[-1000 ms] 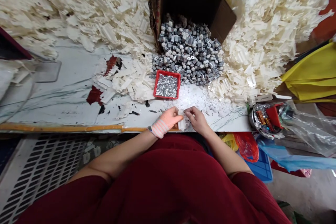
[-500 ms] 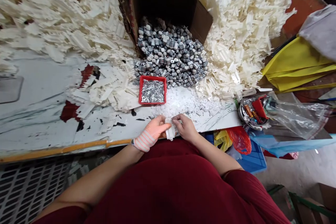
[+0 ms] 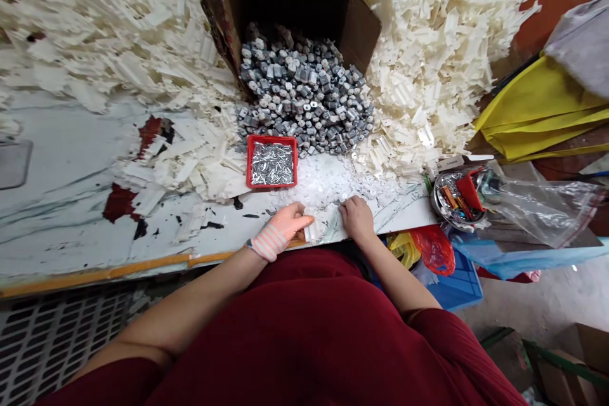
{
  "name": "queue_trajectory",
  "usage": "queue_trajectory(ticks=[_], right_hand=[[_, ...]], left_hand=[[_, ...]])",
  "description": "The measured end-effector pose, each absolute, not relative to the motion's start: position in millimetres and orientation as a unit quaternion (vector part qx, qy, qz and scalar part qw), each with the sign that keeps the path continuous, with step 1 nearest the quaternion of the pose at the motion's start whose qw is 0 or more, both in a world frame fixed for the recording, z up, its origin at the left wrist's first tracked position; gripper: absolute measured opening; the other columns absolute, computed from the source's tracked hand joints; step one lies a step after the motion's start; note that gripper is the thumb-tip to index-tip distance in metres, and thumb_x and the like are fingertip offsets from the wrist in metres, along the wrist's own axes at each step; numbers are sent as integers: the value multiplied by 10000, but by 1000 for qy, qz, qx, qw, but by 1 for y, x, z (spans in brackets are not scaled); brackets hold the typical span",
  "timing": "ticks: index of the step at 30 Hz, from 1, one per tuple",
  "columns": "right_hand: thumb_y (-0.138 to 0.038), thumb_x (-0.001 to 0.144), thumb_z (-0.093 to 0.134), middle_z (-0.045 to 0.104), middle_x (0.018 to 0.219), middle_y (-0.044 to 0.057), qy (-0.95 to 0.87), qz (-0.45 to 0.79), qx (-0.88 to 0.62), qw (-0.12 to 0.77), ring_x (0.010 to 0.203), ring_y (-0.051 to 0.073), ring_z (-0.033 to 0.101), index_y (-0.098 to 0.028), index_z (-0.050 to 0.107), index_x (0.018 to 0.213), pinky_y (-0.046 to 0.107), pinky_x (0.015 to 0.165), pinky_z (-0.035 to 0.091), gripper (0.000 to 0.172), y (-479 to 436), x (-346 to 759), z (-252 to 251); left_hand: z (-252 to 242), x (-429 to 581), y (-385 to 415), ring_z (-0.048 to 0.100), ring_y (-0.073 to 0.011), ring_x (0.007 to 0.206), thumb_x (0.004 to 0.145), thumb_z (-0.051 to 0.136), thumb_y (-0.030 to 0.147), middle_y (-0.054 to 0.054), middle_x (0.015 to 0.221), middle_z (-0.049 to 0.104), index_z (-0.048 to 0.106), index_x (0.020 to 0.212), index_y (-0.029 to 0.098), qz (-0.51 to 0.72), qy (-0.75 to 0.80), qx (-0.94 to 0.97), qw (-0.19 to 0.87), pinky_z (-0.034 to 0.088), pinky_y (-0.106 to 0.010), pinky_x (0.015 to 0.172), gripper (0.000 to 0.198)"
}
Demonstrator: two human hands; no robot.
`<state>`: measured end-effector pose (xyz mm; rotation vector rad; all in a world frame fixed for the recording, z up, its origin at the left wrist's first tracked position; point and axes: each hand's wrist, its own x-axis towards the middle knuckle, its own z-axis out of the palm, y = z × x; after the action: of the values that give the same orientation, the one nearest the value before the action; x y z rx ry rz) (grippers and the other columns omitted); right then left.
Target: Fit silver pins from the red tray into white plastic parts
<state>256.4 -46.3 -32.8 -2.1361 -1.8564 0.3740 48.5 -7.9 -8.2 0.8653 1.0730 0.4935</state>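
Note:
My left hand [image 3: 284, 228], in an orange-and-white striped glove, is closed on a white plastic part [image 3: 311, 232] at the table's front edge. My right hand [image 3: 356, 217] is bare and rests on the table a little to the right, apart from that part. Its fingers are curled together at the near edge of a scatter of small translucent pieces [image 3: 328, 181]; whether a piece is between them is hidden. Just beyond my left hand sits a red tray [image 3: 248, 163] full of thin metal pins [image 3: 272, 163].
A cardboard box [image 3: 364, 28] lies on its side, spilling small grey metal motors [image 3: 304, 101]. Heaps of cream plastic parts [image 3: 442, 44] flank it. At the right are a metal bowl [image 3: 435, 200] of odds and ends and a clear plastic bag [image 3: 547, 209].
My right hand has moved away from the white plastic part, to the right and slightly forward, onto the table by the translucent pieces. My left hand keeps hold of the part.

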Motion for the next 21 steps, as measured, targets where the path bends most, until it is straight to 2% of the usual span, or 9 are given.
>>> queue_trajectory(ticks=[3,5,10,13,16,21], right_hand=[[-301,927,457,645,887,74,-604,257,-709,258,846,197,585,-185,609,884,317,775,459,196,-45,242,-22],[-333,922,454,642,829,33,-597,337,-663,300,780,170,587,-198,588,888,287,725,453,194,-44,231,-10],[-331,891,490,629,795,11,-617,367,-631,295,741,154,567,-209,565,858,271,698,413,147,-41,212,10],[-328,880,509,624,785,10,-617,361,-639,284,728,153,560,-209,560,854,271,690,403,132,-40,208,12],[-336,880,506,609,738,-4,-582,392,-639,315,688,142,552,-207,554,841,256,652,407,143,-39,207,12],[-351,878,509,620,736,-12,-568,397,-634,343,681,131,560,-206,563,842,245,646,422,159,-42,209,14]], left_hand=[[-7,50,-7,498,-111,453,637,687,310,86,525,454,459,755,203,210,497,440,717,420,-229,458,278],[-3,49,-6,488,-109,442,635,691,298,88,509,446,468,744,201,202,505,475,692,391,-219,449,267],[7,46,-5,487,-112,443,650,676,317,91,505,436,476,748,199,191,510,504,670,371,-218,444,252],[12,45,-7,508,-114,473,637,681,339,84,553,463,461,773,197,199,501,441,718,408,-227,462,295],[13,44,-8,551,-130,524,631,692,365,67,613,512,459,821,195,209,479,383,761,463,-258,507,345],[13,44,-8,513,-113,476,636,707,353,78,562,487,476,804,190,204,487,433,731,426,-233,481,329]])
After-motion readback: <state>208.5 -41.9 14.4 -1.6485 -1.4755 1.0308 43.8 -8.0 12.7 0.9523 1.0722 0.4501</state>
